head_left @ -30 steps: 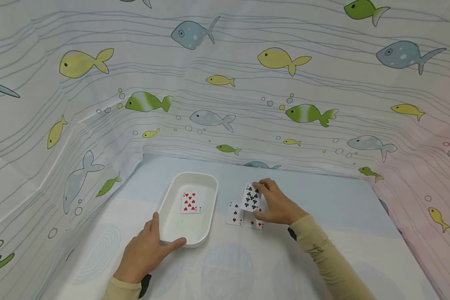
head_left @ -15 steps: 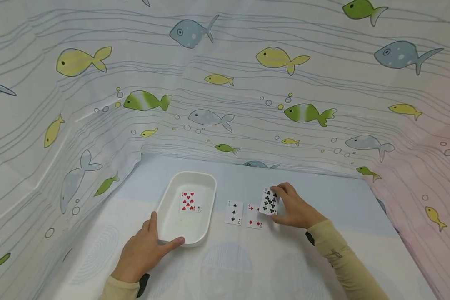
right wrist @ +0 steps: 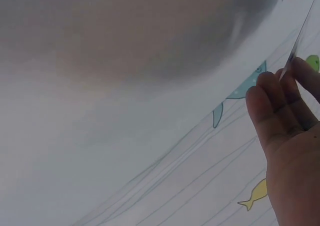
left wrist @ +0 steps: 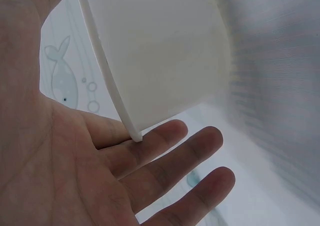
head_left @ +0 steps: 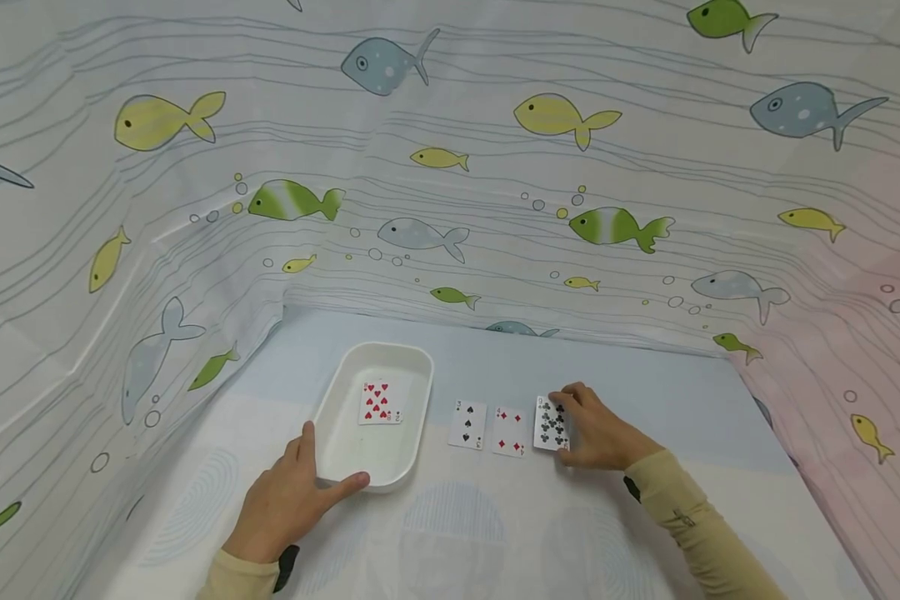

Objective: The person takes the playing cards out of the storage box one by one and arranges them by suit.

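Note:
My left hand holds the near left corner of a white tray, thumb at its near rim and fingers along the left side. In the left wrist view the tray's wall rises between the thumb and the fingers. A hearts playing card lies face up in the tray, a black-marked corner of another card showing beside it. My right hand pinches a clubs playing card by its right side, close over the table. The right wrist view shows that card edge-on at the fingertips.
A three of spades and a four of diamonds lie face up in a row between the tray and the right hand. Behind the pale table hangs a fish-patterned cloth, which also runs along both sides.
My right hand has carried the clubs card rightward, then lower toward the table, off the other cards. The four of diamonds is now fully uncovered. The left hand and tray stay put.

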The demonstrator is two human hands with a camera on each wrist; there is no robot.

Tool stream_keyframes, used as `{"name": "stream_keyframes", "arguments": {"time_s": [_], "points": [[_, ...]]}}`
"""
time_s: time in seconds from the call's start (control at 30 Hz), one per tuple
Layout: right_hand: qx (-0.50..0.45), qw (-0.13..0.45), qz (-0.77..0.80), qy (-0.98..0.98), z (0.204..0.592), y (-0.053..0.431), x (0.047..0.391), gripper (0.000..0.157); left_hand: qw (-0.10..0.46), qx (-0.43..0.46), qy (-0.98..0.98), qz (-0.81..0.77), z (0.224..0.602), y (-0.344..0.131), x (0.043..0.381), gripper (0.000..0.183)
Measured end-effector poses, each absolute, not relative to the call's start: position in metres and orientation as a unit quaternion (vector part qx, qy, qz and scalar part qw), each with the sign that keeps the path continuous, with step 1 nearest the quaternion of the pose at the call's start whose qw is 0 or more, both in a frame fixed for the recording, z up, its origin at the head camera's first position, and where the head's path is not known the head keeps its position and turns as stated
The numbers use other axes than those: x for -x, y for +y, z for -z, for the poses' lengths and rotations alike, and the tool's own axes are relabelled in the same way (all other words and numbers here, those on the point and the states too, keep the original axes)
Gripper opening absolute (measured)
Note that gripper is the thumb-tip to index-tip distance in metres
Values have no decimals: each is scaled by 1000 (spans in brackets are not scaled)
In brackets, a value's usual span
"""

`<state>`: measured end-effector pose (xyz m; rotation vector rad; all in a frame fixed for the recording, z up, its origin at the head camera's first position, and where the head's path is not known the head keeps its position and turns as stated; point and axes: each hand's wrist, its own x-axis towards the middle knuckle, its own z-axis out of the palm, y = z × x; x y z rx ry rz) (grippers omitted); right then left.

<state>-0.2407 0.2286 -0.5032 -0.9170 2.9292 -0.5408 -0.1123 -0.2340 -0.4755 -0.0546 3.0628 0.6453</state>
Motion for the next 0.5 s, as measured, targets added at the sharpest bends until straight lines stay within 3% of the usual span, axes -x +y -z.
{"name": "stream_keyframes", "arguments": {"time_s": [0.5], "points": [[307, 32, 137, 941, 517, 227, 238, 87, 7, 19, 977, -213, 478, -234, 113, 132]]}}
